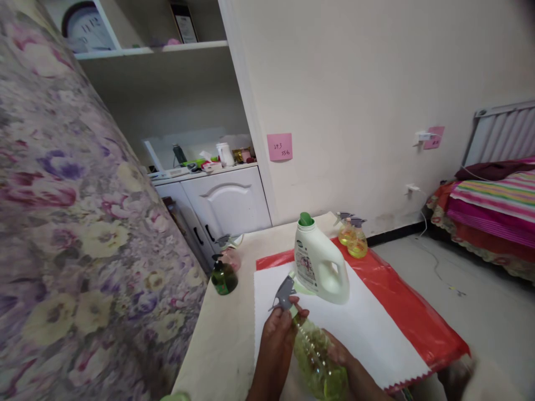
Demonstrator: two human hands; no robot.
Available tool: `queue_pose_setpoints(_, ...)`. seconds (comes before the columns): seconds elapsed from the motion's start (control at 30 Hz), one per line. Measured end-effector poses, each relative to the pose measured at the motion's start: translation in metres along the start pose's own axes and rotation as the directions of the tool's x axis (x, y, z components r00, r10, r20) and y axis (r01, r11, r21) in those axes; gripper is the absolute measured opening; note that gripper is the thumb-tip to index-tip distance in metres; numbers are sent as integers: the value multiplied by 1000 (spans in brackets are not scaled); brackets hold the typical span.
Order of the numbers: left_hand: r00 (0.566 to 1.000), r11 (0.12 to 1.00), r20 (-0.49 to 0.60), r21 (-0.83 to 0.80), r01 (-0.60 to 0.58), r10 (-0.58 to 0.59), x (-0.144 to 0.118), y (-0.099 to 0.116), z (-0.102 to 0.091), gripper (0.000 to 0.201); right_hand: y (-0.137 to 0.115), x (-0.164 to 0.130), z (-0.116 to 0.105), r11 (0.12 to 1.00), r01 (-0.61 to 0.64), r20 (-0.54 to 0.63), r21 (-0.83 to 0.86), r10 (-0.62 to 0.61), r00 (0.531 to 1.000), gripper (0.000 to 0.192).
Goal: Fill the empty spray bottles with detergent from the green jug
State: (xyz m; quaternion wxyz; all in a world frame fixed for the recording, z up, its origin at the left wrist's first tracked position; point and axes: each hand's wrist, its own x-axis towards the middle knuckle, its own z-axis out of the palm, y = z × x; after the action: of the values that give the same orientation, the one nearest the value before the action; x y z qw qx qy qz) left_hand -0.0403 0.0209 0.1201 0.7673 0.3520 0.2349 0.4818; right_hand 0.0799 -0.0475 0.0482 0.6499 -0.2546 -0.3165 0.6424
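Gripping the grey sprayer head point(285, 293), the left hand's fingers point(279, 326) close around it while the right hand point(343, 359) wraps the tilted green bottle point(317, 359) above the table point(225, 340). Steady twisting likely needs the bottle held firm. A white jug point(320, 267) stands just beyond.
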Motion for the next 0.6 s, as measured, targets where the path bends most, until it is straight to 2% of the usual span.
queue_pose_setpoints(0.1, 1000, 1000, -8, 15, -15, 15, 1, 1, 0, 35, -1, 0, -2, 993, -37, -4, 114, 38, 999, 42)
queue_pose_setpoints(0.2, 999, 998, 12, 42, -48, 48, 0, 4, 3, 29, -3, -1, -3, 980, -106, 17, 166, 105, 994, 45)
queue_pose_setpoints(0.27, 999, 997, 37, 72, -32, 29, -1, 6, 6, 29, -4, -2, -2, 975, -135, 7, 177, 136, 991, 47)
queue_pose_setpoints(0.4, 995, 998, 84, 48, 43, -47, -4, 4, 8, 34, -7, -2, 3, 985, -88, -27, 149, 93, 995, 52)
queue_pose_setpoints(0.5, 999, 998, 4, 45, 36, -36, -3, -3, 4, 37, -9, -1, 9, 994, -47, -34, 99, 50, 998, 54)
queue_pose_setpoints(0.6, 997, 996, -66, 80, -27, 33, -4, -8, 2, 36, -8, 2, 10, 997, -21, -25, 70, 23, 999, 53)
